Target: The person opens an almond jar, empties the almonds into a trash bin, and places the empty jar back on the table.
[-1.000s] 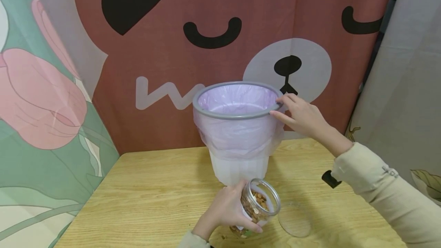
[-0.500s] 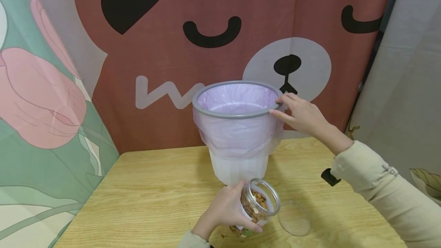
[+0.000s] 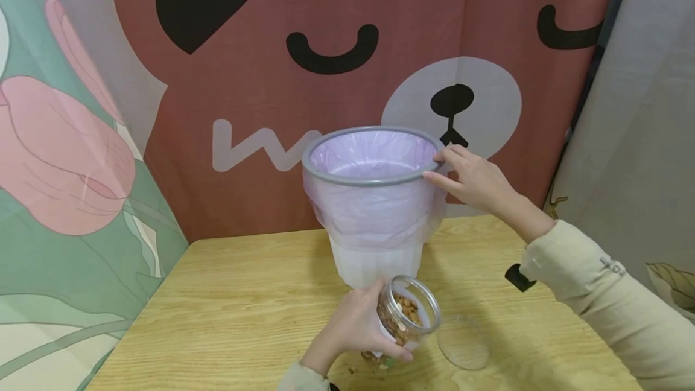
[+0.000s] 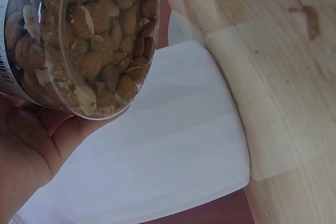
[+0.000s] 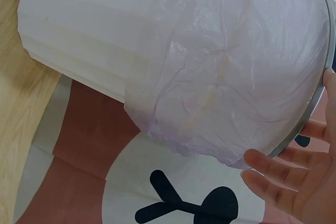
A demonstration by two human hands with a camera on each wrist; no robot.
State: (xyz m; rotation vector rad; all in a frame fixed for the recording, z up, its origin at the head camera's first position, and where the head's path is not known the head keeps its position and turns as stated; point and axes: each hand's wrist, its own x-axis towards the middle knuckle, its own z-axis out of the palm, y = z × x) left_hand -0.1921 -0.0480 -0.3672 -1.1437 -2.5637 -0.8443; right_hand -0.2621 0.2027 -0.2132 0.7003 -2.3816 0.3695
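Note:
In the head view, my left hand [image 3: 355, 324] grips a clear, lidless jar [image 3: 387, 314] of almonds, tilted with its mouth to the upper right. The left wrist view shows the almonds [image 4: 102, 40] through the jar's base, and part of a label. Just behind the jar stands a white trash can [image 3: 377, 267] with a grey rim [image 3: 374, 182]. A thin purple trash bag [image 3: 374, 213] lines it and is folded over the outside. At the rim's right side, my right hand [image 3: 475, 180] holds on with thumb and fingers.
A clear round lid [image 3: 464, 343] lies on the wooden table [image 3: 239, 300], right of the jar. Small crumbs are near my left hand. A black object [image 3: 519, 277] shows beside the right cuff. Printed curtains [image 3: 260, 89] hang behind the table.
The jar in my left hand has risen very slightly. My right hand keeps its place on the trash can's rim. The head view has shifted a little.

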